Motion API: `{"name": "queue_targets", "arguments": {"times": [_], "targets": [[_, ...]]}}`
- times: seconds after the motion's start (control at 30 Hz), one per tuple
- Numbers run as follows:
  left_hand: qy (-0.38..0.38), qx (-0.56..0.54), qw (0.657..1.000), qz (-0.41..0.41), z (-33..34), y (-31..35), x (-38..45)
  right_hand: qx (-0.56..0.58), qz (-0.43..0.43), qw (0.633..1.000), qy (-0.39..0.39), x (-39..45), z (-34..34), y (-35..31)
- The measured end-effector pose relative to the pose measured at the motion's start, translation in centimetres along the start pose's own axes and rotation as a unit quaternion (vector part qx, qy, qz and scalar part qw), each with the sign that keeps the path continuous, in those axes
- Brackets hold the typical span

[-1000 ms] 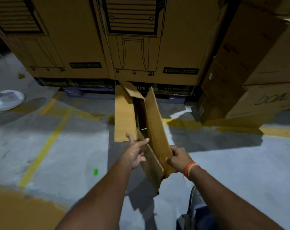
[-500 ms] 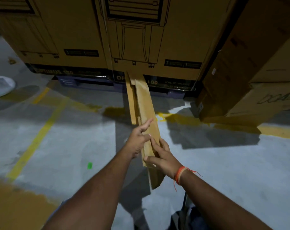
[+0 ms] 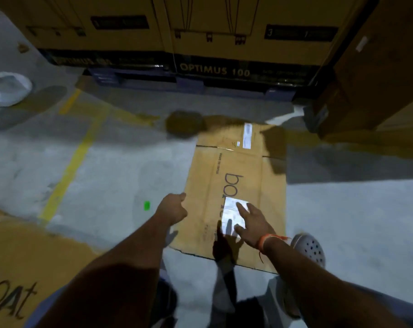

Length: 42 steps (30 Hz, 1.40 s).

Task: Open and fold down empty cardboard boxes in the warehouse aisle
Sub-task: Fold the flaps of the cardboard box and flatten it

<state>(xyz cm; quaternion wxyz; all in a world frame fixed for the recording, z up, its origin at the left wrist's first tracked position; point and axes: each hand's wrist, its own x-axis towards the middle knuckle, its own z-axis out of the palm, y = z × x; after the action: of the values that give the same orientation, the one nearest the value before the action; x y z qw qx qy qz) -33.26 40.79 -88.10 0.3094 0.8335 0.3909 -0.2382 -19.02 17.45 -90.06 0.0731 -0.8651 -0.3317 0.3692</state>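
Note:
A flattened brown cardboard box (image 3: 243,166) with dark lettering lies on the grey concrete floor in front of me. A white label (image 3: 231,204) is stuck near its middle. My right hand (image 3: 252,223), with an orange band at the wrist, has its fingers spread over that label; its shadow falls on the cardboard just below. My left hand (image 3: 173,209) is loosely curled at the box's left edge, and I see nothing held in it.
Large printed cartons (image 3: 215,31) on a pallet wall off the far side. More brown boxes (image 3: 378,67) stack at the right. Another flattened sheet (image 3: 16,268) lies at the lower left, a white bag (image 3: 6,88) at the far left. My shoe (image 3: 309,249) stands beside the box.
The box went from half open and upright in both hands, to pressed flat on edge, to lying flat on the floor. Both hands have let go of it.

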Motion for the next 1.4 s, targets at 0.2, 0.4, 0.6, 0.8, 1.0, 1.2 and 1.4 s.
{"name": "queue_targets", "arguments": {"times": [0.2, 0.4, 0.6, 0.8, 1.0, 1.2, 1.4], "targets": [[0.036, 0.102, 0.991, 0.079, 5.5, 1.5, 5.8, 0.006, 0.074, 0.997, -0.019, 3.3, 3.3, 5.4], [0.014, 0.188, 0.97, 0.156, 11.6, 4.2, 9.4, -0.063, 0.106, 0.992, -0.013, 7.6, 5.9, 8.0], [-0.089, 0.253, 0.952, 0.148, 16.5, 3.7, 14.2, -0.071, 0.108, 0.991, -0.024, 11.6, 9.2, 9.1], [0.002, 0.135, 0.987, 0.091, 17.2, 3.5, 14.7, -0.024, 0.113, 0.992, 0.048, 12.3, 9.8, 9.9], [0.253, 0.047, 0.959, -0.118, 14.1, 0.5, 16.2, 0.069, 0.259, 0.938, 0.22, 12.9, 6.8, 12.5], [0.143, -0.063, 0.984, -0.085, 13.2, -2.9, 16.7, 0.151, 0.3, 0.924, 0.182, 13.0, 6.1, 16.0], [0.129, -0.17, 0.977, -0.019, 11.6, -5.2, 16.6, 0.207, 0.281, 0.923, 0.163, 12.3, 5.4, 16.2]]}}
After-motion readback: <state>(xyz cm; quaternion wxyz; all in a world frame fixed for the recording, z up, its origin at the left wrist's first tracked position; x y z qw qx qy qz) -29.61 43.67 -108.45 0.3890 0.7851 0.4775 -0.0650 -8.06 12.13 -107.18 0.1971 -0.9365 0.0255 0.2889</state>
